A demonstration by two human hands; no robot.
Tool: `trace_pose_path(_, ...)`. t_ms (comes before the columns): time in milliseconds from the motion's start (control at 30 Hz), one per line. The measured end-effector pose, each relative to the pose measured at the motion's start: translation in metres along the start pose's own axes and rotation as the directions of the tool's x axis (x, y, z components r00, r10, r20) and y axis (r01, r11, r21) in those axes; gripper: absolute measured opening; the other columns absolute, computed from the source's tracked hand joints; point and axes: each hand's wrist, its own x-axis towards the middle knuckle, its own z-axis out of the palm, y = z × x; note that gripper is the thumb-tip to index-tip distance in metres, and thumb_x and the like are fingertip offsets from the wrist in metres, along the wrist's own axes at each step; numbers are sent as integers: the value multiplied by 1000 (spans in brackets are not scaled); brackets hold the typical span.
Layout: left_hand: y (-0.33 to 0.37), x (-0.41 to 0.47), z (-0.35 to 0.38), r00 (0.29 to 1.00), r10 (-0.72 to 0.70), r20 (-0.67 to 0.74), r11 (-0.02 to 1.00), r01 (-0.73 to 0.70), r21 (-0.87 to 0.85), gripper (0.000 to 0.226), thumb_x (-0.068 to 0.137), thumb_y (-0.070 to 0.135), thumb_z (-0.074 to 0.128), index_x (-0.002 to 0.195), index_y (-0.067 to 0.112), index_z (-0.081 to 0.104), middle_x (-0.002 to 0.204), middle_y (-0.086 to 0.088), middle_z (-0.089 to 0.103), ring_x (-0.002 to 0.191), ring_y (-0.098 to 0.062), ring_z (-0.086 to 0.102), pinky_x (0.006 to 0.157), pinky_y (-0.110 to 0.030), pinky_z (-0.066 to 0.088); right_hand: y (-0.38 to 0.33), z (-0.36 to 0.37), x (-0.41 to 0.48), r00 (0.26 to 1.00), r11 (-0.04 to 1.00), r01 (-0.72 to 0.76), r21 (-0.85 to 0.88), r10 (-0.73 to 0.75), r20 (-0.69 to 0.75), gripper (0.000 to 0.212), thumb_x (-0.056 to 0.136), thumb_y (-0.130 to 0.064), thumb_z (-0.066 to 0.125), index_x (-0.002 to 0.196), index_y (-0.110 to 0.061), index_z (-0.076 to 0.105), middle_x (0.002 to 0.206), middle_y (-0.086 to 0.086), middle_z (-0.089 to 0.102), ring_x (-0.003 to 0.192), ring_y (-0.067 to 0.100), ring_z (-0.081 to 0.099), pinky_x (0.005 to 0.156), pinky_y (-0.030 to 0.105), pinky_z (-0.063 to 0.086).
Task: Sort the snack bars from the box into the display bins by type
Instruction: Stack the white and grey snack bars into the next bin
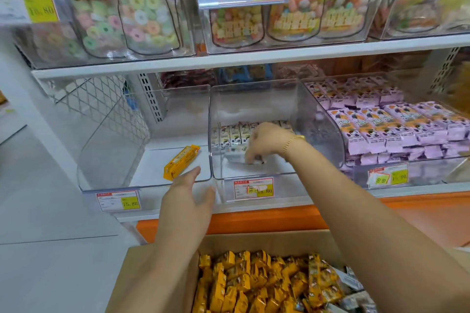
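A cardboard box [162, 251] at the bottom holds several yellow snack bars [244, 282] and a few grey ones [356, 297] at its right. One yellow bar [181, 161] lies alone in the clear left bin [142, 185]. My left hand [189, 195] hovers with straight fingers just in front of that bin, holding nothing. My right hand [264, 142] reaches into the clear middle bin [254, 176] and its curled fingers hold a white-grey bar [240, 159] on the bin floor. A row of white bars [229, 134] stands behind it.
The right bin [419, 175] is stacked with purple bars [386, 122]. Price tags [253, 188] hang on the bin fronts. An upper shelf [254, 56] carries clear bins of candy bags. An orange ledge [267, 218] runs between shelf and box. Grey floor lies at left.
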Motion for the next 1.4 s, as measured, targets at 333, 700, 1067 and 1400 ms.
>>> trace_pose_path(333,-9,0,-3,982,158,105,967,-175,185,47,94,20,56,140,21,45,146,5,43,134,-10,37,109,-20,25,-25,25,46,938,957,-1,-289,101,332,27,92,-32,60,87,-5,60,89,8,50,67,20,46,58,28,43)
trace_pose_path(700,-16,-22,6,968,223,112,967,-234,98,20,93,22,56,109,17,67,116,-2,66,102,-16,60,85,-20,44,13,10,-15,985,837,145,528,-71,-159,19,94,-16,56,92,0,67,85,17,67,72,23,61,65,31,50)
trace_pose_path(1067,-78,-100,102,845,-22,535,965,-122,232,8,95,27,53,95,25,61,97,7,67,88,-8,62,71,-23,47,235,125,-115,968,879,-233,417,168,186,27,94,-17,57,69,-8,64,68,10,68,53,13,56,50,19,46)
trace_pose_path(1400,-143,-150,173,687,-308,658,906,1,423,51,90,27,62,137,17,44,138,-4,49,126,-20,49,101,-28,38,363,274,-131,848,827,-507,241,430,309,65,81,-4,69,140,-7,42,137,11,49,126,30,47,102,30,38)
